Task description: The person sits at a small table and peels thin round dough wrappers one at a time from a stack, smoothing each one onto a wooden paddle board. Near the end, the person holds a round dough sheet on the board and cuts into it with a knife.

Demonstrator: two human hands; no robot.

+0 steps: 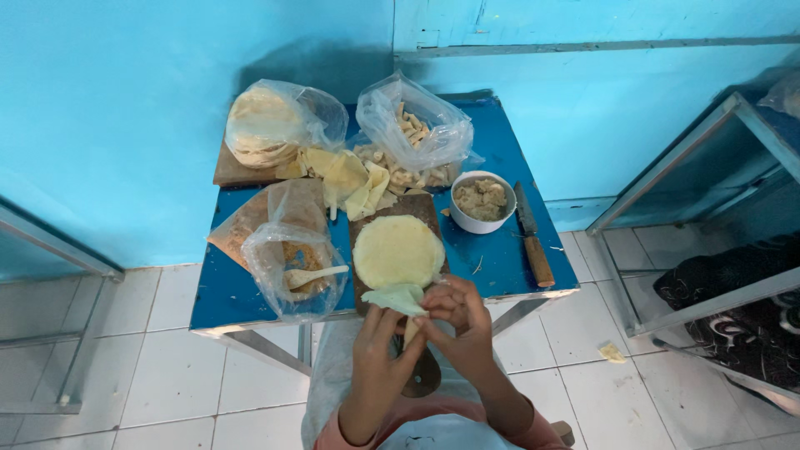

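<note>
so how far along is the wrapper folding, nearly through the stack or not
Done: a pile of folded pieces sits in the open clear bag at the back of the blue table. In hand: the left hand and right hand together fold one pale wrapper. Left: a stack of round wrappers on the board, another bagged stack, and a bowl of filling.

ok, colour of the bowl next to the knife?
White bowl, beige mash inside; head view, beside the knife.
</note>
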